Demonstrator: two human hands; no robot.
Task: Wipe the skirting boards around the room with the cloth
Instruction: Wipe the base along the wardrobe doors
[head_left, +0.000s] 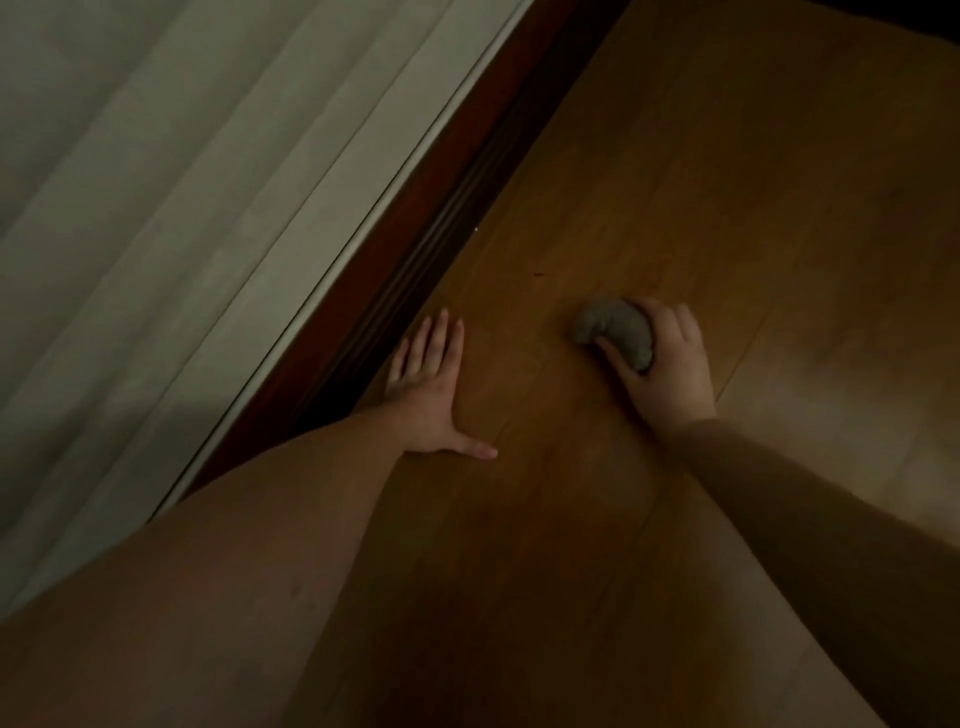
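Note:
A dark reddish-brown skirting board (441, 171) with grooves runs diagonally from the upper right to the lower left, under a pale wall. My left hand (431, 389) lies flat on the wooden floor, fingers spread, its fingertips close to the board's base. My right hand (665, 364) rests on the floor further right, away from the board, and grips a bunched grey cloth (615, 327). The cloth touches the floor and is apart from the skirting board.
The pale wall (182, 208) fills the upper left. Brown wooden floorboards (753, 208) stretch across the right and centre. The room is dim, and both bare forearms reach in from the bottom.

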